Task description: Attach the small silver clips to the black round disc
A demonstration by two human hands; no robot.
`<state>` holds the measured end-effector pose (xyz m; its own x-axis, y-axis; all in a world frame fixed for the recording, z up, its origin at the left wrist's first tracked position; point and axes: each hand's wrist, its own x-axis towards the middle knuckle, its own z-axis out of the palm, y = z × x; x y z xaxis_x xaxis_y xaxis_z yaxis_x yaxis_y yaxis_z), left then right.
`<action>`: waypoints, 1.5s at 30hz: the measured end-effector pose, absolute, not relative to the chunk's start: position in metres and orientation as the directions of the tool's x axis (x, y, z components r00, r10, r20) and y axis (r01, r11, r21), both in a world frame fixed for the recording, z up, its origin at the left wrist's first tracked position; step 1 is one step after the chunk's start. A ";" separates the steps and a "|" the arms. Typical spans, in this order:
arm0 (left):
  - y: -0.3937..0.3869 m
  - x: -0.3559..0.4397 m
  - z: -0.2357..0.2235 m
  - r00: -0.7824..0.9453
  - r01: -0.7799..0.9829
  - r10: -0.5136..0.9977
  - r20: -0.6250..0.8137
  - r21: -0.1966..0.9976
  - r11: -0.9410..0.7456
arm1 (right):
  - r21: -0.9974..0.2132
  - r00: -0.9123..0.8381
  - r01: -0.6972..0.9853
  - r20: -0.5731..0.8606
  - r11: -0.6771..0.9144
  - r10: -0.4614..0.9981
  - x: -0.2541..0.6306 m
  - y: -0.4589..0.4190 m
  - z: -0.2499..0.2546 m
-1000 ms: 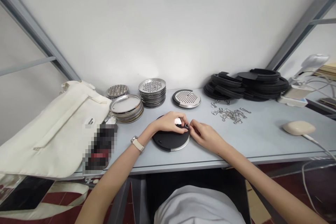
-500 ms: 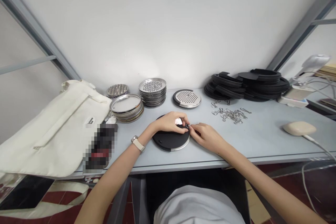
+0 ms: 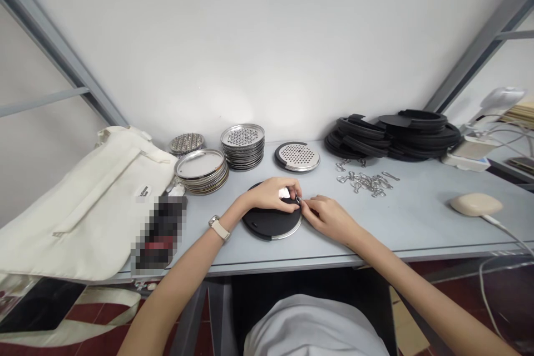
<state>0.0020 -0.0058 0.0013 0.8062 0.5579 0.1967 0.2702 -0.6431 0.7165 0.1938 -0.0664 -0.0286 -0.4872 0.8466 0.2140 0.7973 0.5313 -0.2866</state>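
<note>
A round black disc [image 3: 267,222] with a silver metal rim along its lower right lies flat on the table in front of me. My left hand [image 3: 277,194] arches over its upper part, thumb and fingers closed on a small shiny metal clip [image 3: 298,199] near the disc's right edge. From the right, my right hand [image 3: 323,212] meets it, thumb and forefinger pinched together at the same clip. The fingers hide most of the clip. Something small and white [image 3: 283,193] shows inside the curl of my left hand.
Behind the disc lies a perforated metal grater plate [image 3: 300,156] in a black holder. Stacked grater plates [image 3: 242,147] and plain metal discs [image 3: 201,173] stand left. Loose metal clips [image 3: 369,182] and piled black rings [image 3: 359,139] are right. A cream bag [image 3: 95,206] covers the left end.
My right fingertips shift very slightly at the clip, and its angle between the fingers changes a little. The disc and everything else stay in place.
</note>
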 end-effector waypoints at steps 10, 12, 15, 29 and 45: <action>-0.006 0.002 0.002 0.812 0.271 0.558 0.171 0.737 -0.620 | -0.295 -0.480 0.797 0.220 0.527 0.849 0.193 -0.067 -0.028; -0.005 0.001 0.001 0.814 0.268 0.555 0.172 0.736 -0.622 | -0.291 -0.482 0.798 0.217 0.527 0.849 0.193 -0.067 -0.029; -0.006 0.001 0.001 0.808 0.276 0.561 0.181 0.725 -0.631 | -0.283 -0.480 0.804 0.210 0.523 0.852 0.193 -0.067 -0.029; -0.009 0.004 0.006 0.806 0.134 0.525 0.273 0.780 -0.611 | -0.262 -0.504 0.797 0.208 0.544 0.838 0.194 -0.066 -0.029; -0.006 0.003 0.004 0.808 0.196 0.554 0.202 0.794 -0.575 | -0.287 -0.486 0.797 0.220 0.532 0.846 0.193 -0.067 -0.029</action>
